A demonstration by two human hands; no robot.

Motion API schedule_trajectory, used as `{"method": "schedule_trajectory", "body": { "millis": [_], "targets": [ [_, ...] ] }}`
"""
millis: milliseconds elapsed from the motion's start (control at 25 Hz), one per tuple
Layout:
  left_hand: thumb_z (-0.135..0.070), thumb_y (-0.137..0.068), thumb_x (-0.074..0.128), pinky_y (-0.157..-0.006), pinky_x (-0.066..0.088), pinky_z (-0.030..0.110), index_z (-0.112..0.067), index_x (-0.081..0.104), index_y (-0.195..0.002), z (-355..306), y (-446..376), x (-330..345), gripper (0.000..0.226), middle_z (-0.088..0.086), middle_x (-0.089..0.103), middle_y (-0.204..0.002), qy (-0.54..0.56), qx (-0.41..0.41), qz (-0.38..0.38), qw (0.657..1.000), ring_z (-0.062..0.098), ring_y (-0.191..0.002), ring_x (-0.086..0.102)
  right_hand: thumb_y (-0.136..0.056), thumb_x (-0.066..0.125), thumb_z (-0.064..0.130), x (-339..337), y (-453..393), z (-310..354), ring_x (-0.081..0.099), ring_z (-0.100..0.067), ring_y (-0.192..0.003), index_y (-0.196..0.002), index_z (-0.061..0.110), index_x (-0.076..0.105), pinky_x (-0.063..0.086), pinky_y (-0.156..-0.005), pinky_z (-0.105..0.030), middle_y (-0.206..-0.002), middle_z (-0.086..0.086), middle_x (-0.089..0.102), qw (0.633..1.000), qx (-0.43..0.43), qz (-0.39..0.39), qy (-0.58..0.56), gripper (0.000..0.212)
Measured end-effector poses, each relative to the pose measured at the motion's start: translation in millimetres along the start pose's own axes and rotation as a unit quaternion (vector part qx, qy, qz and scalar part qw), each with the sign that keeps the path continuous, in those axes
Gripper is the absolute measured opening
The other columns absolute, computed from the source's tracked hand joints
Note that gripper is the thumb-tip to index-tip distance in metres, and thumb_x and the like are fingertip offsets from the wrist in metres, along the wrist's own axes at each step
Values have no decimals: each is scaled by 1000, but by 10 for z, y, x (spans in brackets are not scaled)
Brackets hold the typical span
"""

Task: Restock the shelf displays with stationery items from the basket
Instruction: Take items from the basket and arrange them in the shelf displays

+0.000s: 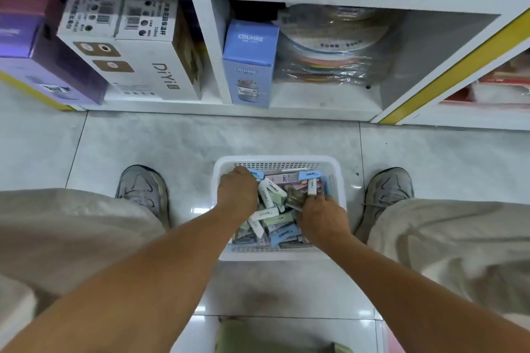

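Note:
A white plastic basket [275,160] stands on the floor between my feet, filled with several small stationery boxes [268,213] in white, blue, green and pink. My left hand [236,190] is down inside the basket's left side, fingers curled into the pile; what it grips is hidden. My right hand [321,213] is in the basket's right side, closed on a small blurred olive-brown item [295,198] lifted just above the pile.
A white shelf unit [206,49] faces me, its bottom cubbies holding white DiYi boxes [134,66], a purple box [43,66], a blue CRUHRE box [248,66] and wrapped coloured discs [329,49]. My grey shoes [143,189] flank the basket. Tiled floor lies around.

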State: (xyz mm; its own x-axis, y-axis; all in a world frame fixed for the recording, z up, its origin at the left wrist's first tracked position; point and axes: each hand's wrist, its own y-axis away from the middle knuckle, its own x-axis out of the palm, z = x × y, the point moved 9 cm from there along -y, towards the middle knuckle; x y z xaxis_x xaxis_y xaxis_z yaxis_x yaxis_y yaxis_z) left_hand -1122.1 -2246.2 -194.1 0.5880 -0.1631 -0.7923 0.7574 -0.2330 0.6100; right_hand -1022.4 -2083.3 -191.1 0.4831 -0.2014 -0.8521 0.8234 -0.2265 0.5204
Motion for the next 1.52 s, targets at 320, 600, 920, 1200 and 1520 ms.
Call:
{"method": "schedule_trajectory", "body": {
  "millis": [320,600,920,1200,1520],
  "targets": [
    [-16,-78,76,-102,43,45,-2,14,-144,16,-82,465,92,25,38,-139,237,-109,62,963,40,-128,41,-99,41,24,58,56,191,56,-25,-112,-118,14,57,51,-81,-39,-114,-4,67,998,-28,-48,25,27],
    [-14,-76,77,-79,53,35,-3,15,-150,32,-45,508,97,11,58,-113,339,-79,125,929,29,-108,60,-97,50,43,12,-135,222,64,-25,-83,-98,18,58,46,-64,-31,-91,-2,65,997,-41,-8,-68,26],
    [-3,-71,74,-83,59,44,-10,54,-116,123,80,195,50,10,68,-100,527,-20,98,844,24,-94,68,-92,64,36,-35,-152,106,56,-16,-63,-65,21,52,43,-55,-25,-63,4,56,953,21,78,-291,33],
    [-3,-81,60,-68,62,40,-14,70,-102,-22,241,180,26,12,76,-88,667,-22,123,734,27,-81,75,-93,66,32,25,24,267,74,-20,-83,-93,11,73,61,-82,-42,-89,-5,77,863,77,120,-485,22],
    [-45,-63,87,-88,55,37,-21,63,-114,-231,237,398,61,-1,72,-106,655,-55,120,744,20,-103,66,-96,56,25,32,106,440,66,-23,-77,-95,7,66,56,-71,-40,-83,-9,69,878,30,101,-467,21]
  ]
}}
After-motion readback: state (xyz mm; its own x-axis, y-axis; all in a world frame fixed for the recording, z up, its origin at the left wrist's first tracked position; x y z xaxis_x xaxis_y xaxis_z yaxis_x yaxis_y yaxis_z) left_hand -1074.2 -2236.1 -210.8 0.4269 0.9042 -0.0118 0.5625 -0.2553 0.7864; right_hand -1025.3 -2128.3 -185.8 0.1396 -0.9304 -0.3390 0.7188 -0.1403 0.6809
